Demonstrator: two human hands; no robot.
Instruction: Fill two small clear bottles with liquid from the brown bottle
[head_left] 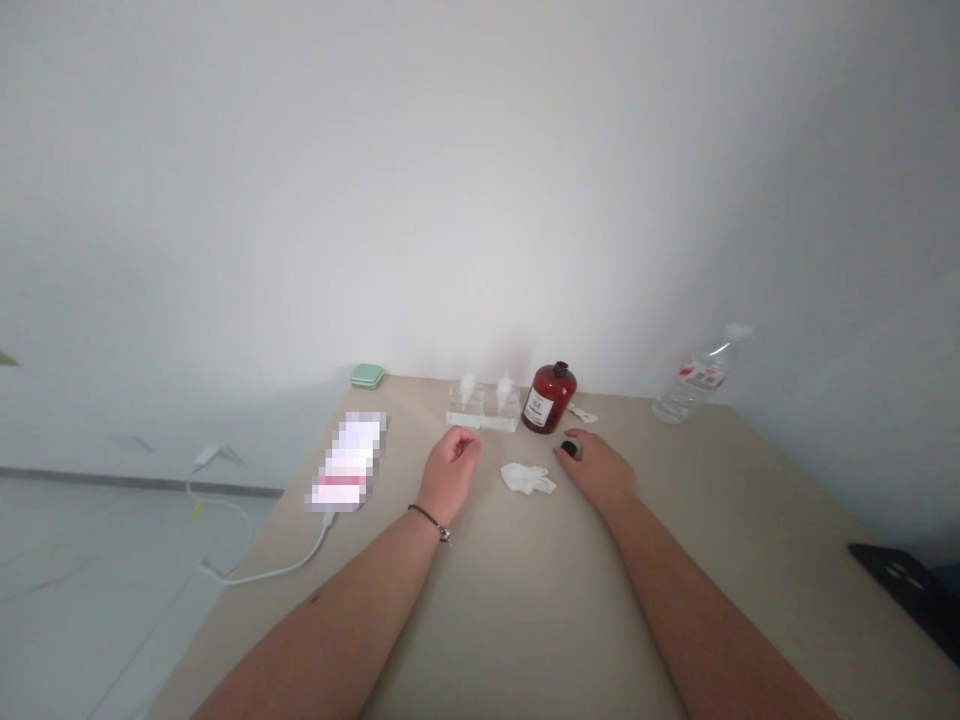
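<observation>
My left hand (448, 470) rests on the table with its fingers curled into a loose fist, and nothing shows in it. On the right, my right hand (600, 470) has thumb and fingers around a small round black cap (570, 449) at the tabletop. Just behind that hand stands a brown bottle (550, 400) with a white label and a narrow dark neck. A crumpled white tissue (528, 478) lies between my hands. Beyond my left hand is a clear stand (484, 418) bearing two small white-topped pieces, too small to make out.
A lit phone (349, 462) on a white cable (289, 572) lies at the left edge. At the back are a green case (367, 376) and, further right, a clear plastic bottle (694, 380). Another tissue (583, 413) lies beside the brown bottle. A black object (904, 585) sits at the right edge.
</observation>
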